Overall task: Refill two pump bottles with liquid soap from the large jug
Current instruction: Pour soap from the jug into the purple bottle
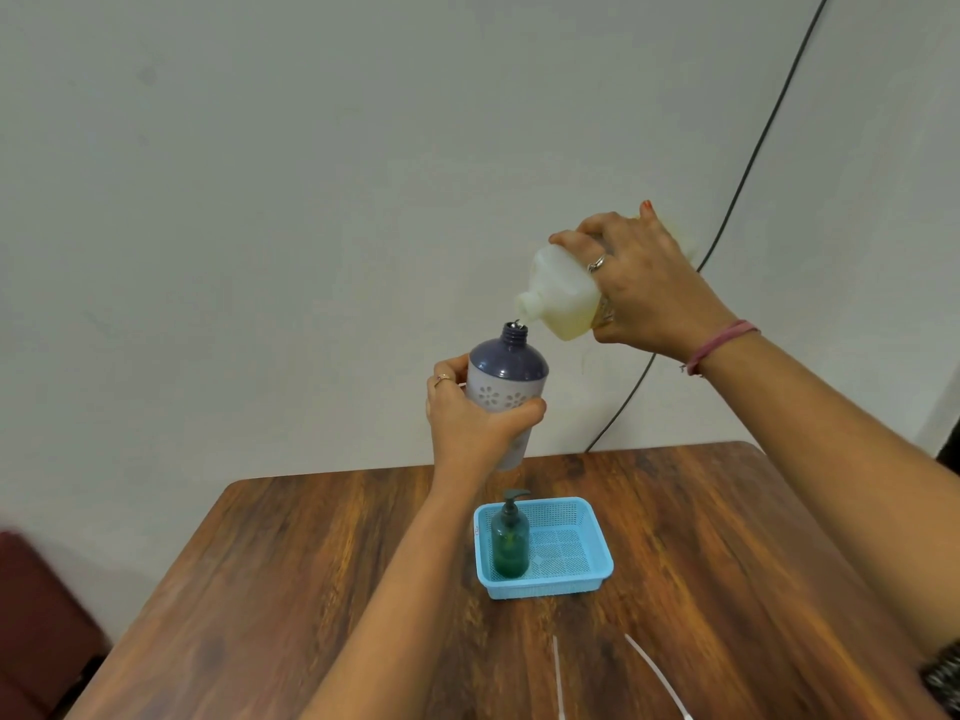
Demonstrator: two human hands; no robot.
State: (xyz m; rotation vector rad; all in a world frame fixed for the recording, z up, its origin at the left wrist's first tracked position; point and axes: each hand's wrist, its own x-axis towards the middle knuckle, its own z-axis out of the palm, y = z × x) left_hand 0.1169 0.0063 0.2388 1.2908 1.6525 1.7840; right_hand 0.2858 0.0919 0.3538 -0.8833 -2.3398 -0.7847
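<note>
My left hand grips a purple bottle with a flower pattern, held upright above the table, its threaded neck uncapped. My right hand holds the translucent jug of yellowish soap, tilted down to the left. The jug's open spout sits just above and to the right of the purple bottle's mouth. A thin thread of liquid seems to run between them. A green pump bottle with its pump on stands in the left part of a blue basket on the table.
The wooden table spreads below the hands. Two thin white tubes lie near its front edge. A black cable runs down the wall behind the jug. A dark red seat shows at the lower left.
</note>
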